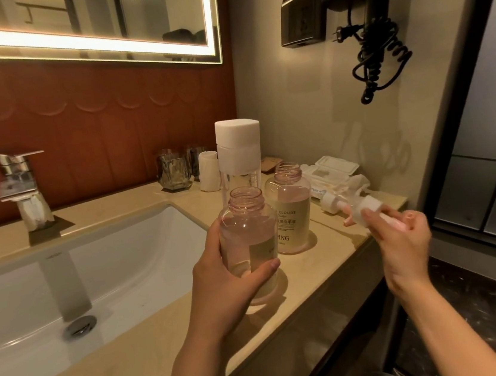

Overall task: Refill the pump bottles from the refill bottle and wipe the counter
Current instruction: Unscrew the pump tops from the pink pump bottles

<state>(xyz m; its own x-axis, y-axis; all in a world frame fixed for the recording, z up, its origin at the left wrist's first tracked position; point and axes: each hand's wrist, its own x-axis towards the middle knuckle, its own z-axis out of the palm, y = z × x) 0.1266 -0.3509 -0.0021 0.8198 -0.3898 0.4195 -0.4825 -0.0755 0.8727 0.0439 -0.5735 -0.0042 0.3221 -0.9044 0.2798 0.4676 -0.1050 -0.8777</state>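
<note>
- The left hand (220, 281) is nearest, fingers and thumb wrapped round the middle of a clear pink-tinted plastic pump bottle (247, 231) whose neck is open. The grip steadies it upright, base on or just above the beige stone counter (136, 357) (I cannot tell which), ready for filling.
- Far left, the white ceramic basin (125, 265) sits below a chrome lever tap (22, 190), sunk into that counter.
- Behind the held bottle stands a tall clear refill bottle with a white cap (237, 145), cap on, so I judge no pouring is under way.
- Just right, a second pink-tinted pump bottle with a cream label (290, 214) stands open-necked on the counter, partly filled.
- Further back lies a white plastic wipes pack (332, 171), probably there for the wiping.
- The right hand (402, 237) pinches a white pump head with a pink stem (367, 206) over the counter's right end, held clear of both open necks (it is blurred, so the finger detail is unsure).
</note>
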